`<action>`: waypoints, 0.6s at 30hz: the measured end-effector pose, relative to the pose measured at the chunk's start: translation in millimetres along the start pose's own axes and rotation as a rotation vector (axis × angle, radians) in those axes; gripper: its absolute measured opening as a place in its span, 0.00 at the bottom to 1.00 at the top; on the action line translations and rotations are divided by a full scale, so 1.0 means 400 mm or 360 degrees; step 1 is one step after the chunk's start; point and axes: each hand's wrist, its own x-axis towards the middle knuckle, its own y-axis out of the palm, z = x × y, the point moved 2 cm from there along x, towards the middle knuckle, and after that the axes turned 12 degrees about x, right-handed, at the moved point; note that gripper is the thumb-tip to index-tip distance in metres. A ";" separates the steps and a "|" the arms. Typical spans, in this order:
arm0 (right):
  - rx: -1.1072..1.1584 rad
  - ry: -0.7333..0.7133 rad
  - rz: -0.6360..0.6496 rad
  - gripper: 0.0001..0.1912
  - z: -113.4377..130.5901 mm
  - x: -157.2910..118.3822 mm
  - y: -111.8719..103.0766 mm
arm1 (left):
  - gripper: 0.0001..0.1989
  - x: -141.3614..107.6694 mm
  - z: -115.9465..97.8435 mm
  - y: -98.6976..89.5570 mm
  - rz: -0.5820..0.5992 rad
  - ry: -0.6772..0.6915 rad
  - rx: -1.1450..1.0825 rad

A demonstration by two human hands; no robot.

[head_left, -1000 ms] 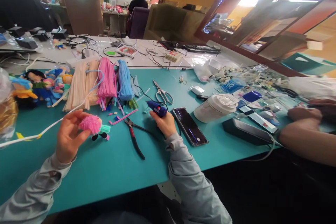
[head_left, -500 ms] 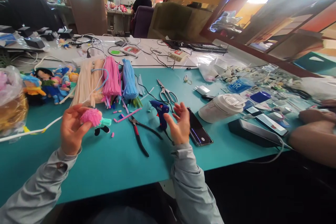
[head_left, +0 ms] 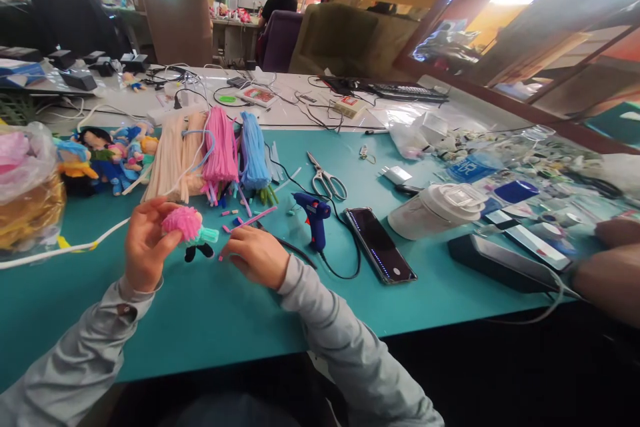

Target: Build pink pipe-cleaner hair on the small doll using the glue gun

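Note:
My left hand (head_left: pixel 145 247) is closed around a small pipe-cleaner doll (head_left: pixel 183 223), thumb and fingers on its fluffy pink hair. The doll lies tilted on its side in the air, its mint-green part pointing right and black feet hanging below. My right hand (head_left: pixel 260 257) is low over the green mat, fingertips pinched together at a short pink pipe-cleaner piece (head_left: pixel 221 257). Black-handled pliers (head_left: pixel 293 247) lie partly hidden behind that hand. Just beyond are a longer pink pipe-cleaner piece (head_left: pixel 257 217) and several small cut bits. A blue glue gun (head_left: pixel 315 213) stands to the right.
Bundles of beige (head_left: pixel 170 153), pink (head_left: pixel 220 143) and blue pipe cleaners (head_left: pixel 254 150) lie behind. Scissors (head_left: pixel 327 180), a phone (head_left: pixel 383 243) and a white lidded cup (head_left: pixel 435 210) are to the right. Finished dolls (head_left: pixel 107 157) sit left. Another person's arm (head_left: pixel 610 280) rests at far right.
My right hand has moved left from beside the glue gun to the small pink piece, its spread fingers now pinched. My left hand still holds the doll. The view has shifted slightly.

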 end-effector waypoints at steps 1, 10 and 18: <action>-0.0012 0.0024 0.0073 0.06 -0.010 0.012 0.010 | 0.20 -0.001 -0.001 0.000 0.0003 -0.0011 0.0009; 0.0128 0.0043 -0.0059 0.05 -0.031 0.002 0.036 | 0.21 -0.014 -0.011 0.008 0.0060 -0.0020 -0.0006; 0.0840 0.0197 -0.0703 0.03 -0.027 -0.031 -0.001 | 0.20 -0.021 -0.013 0.003 0.0041 -0.0114 0.0096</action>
